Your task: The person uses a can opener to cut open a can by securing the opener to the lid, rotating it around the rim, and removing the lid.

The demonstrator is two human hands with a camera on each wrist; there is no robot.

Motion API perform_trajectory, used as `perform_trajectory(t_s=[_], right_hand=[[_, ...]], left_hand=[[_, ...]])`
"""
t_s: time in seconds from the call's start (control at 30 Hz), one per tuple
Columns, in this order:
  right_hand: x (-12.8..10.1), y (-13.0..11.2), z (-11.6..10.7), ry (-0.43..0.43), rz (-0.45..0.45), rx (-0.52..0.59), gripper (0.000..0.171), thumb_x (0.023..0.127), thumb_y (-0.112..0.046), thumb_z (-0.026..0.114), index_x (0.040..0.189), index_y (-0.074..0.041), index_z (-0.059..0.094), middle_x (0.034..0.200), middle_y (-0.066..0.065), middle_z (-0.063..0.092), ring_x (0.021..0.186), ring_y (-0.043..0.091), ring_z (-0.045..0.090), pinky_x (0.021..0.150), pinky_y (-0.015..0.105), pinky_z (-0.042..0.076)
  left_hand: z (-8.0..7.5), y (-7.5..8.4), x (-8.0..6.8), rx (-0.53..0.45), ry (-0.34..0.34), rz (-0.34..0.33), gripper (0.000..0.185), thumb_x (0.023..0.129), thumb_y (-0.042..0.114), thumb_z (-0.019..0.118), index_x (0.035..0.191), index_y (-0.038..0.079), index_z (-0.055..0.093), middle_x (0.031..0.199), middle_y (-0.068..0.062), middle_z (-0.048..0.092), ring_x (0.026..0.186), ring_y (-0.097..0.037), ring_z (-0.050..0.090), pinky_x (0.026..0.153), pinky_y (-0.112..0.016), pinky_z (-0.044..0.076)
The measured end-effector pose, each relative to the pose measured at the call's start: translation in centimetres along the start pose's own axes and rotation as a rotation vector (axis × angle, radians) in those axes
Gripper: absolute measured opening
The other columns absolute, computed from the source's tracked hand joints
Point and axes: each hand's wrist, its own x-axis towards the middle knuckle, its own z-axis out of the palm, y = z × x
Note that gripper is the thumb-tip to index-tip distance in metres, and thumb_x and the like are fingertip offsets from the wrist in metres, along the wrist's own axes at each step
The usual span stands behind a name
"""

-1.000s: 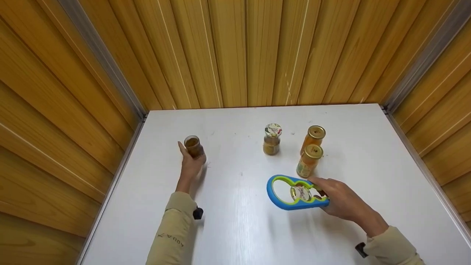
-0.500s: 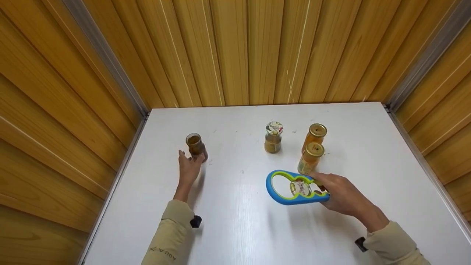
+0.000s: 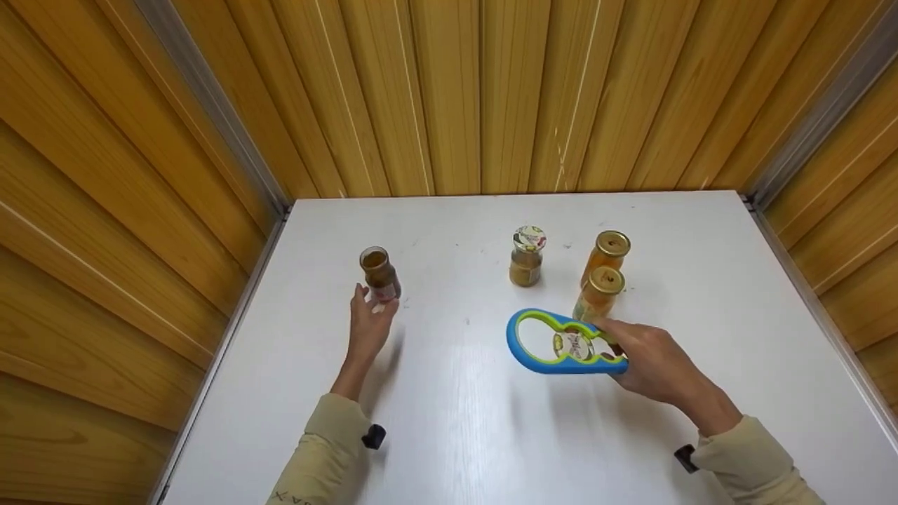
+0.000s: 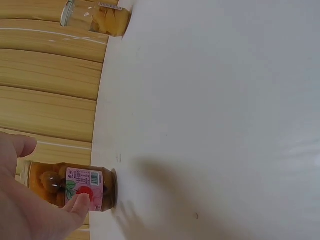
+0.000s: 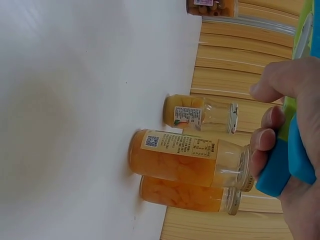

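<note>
On the left of the table stands a lidless jar of brown fruit, upright, with a pink label. My left hand is on its near side, thumb and fingers spread apart, fingertips close to its lower part. My right hand grips a blue and green multi-hole jar opener by one end, held above the table. A white patterned lid shows in the opener's middle hole. Just beyond that hand stand two jars of orange fruit with gold lids, the nearer one and the farther one.
A jar of yellowish fruit with a patterned lid stands toward the back of the white table, left of the orange jars. Wood-look panels with metal corner posts enclose the back and sides.
My left hand has let go of the lidless jar and drawn back toward me, its fingers spreading. The right hand still holds the jar opener at nearly the same place.
</note>
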Motion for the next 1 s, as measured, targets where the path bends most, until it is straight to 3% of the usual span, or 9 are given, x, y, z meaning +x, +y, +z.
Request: perform_trajectory(t_s=[0.27, 0.5, 0.73, 1.0], right_hand=[[0.3, -0.6, 0.0, 0.016, 0.013, -0.007, 0.084, 0.069, -0.006, 0.095, 0.143, -0.002, 0.056, 0.114, 0.008, 0.073, 0.091, 0.019, 0.068, 0.081, 0.042, 0.060], [0.6, -1.5, 0.2, 0.029, 0.058, -0.017, 0.082, 0.070, -0.007, 0.095, 0.142, -0.004, 0.056, 0.115, 0.011, 0.073, 0.091, 0.023, 0.069, 0.080, 0.043, 0.059], [1.1, -2.2, 0.5, 0.028, 0.076, -0.043, 0.081, 0.069, -0.008, 0.095, 0.141, -0.007, 0.056, 0.107, 0.010, 0.074, 0.082, 0.021, 0.067, 0.072, 0.039, 0.057], [1.4, -3.1, 1.3, 0.030, 0.065, -0.027, 0.073, 0.067, -0.007, 0.095, 0.130, -0.009, 0.059, 0.103, 0.006, 0.073, 0.081, 0.017, 0.066, 0.072, 0.036, 0.058]], left_hand=[[1.4, 0.8, -2.3, 0.066, -0.099, 0.033, 0.084, 0.100, 0.025, 0.067, 0.164, 0.003, 0.017, 0.163, -0.023, 0.028, 0.146, -0.039, 0.036, 0.115, -0.052, 0.037], [2.6, 1.6, -4.0, 0.019, -0.209, -0.029, 0.074, 0.100, 0.028, 0.068, 0.158, 0.001, 0.031, 0.161, -0.019, 0.036, 0.144, -0.038, 0.041, 0.113, -0.052, 0.041], [3.8, 2.1, -5.0, -0.007, -0.320, 0.007, 0.072, 0.101, 0.024, 0.066, 0.158, -0.004, 0.031, 0.160, -0.022, 0.037, 0.144, -0.039, 0.042, 0.113, -0.051, 0.041], [5.7, 3.1, -6.5, 0.023, -0.478, -0.037, 0.074, 0.101, 0.036, 0.068, 0.158, 0.003, 0.035, 0.152, -0.013, 0.050, 0.137, -0.030, 0.052, 0.112, -0.050, 0.043]])
